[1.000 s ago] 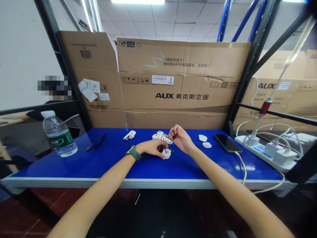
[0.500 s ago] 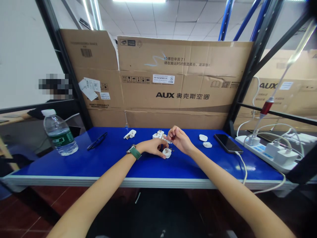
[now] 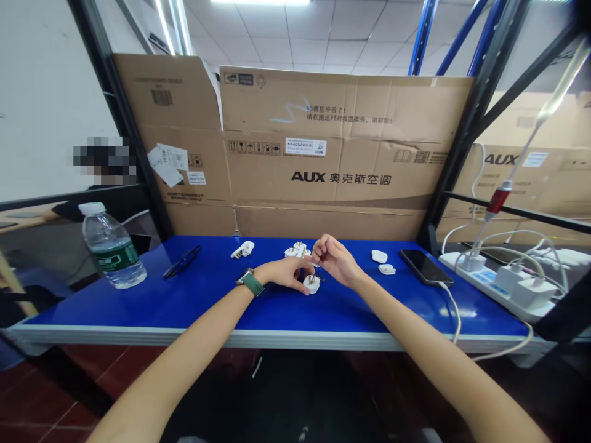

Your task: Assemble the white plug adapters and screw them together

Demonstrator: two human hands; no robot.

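Note:
My left hand is closed on a small round white plug part that rests on the blue tabletop, metal pieces upward. Just above it, my right hand pinches a thin shaft-like tool, its tip over the plug part. Fingers hide most of that tool. Tiny brass-coloured pieces lie right beside the plug part. Behind both hands is a group of white plug parts with metal pins, partly covered by the fingers.
Another white plug lies to the left, near black glasses and a water bottle. On the right are two white covers, a phone on a cable and a power strip. A cardboard sheet stands behind.
Both hands stay nearly in place. The right fingers and the thin tool have shifted only very slightly over the plug part.

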